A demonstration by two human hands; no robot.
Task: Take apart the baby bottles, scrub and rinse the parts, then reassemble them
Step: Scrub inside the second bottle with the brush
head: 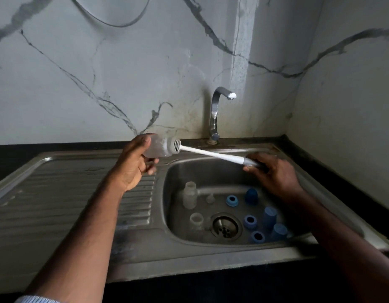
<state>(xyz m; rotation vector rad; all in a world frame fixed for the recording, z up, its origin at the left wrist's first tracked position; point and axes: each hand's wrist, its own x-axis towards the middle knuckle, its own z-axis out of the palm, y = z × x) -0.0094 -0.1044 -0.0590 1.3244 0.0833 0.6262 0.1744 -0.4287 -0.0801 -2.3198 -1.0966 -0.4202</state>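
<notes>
My left hand (135, 161) grips a clear baby bottle (161, 146) held sideways above the sink's left rim, its mouth toward the right. A white bottle brush (211, 153) reaches into that mouth, and my right hand (274, 173) holds its grey handle end over the basin. In the sink basin (180, 176) stand two more clear bottles (189, 195) (196, 221), a small clear teat (210, 198), three blue collar rings (231, 200) (250, 221) (257, 237) and three blue caps (251, 195) (269, 217) (279, 231).
A chrome tap (217, 110) rises behind the basin, with no water running. The ribbed steel drainboard (69, 193) stretches to the left. The drain (226, 226) sits at the basin's bottom. A black countertop (320, 162) and marble-patterned walls enclose the corner.
</notes>
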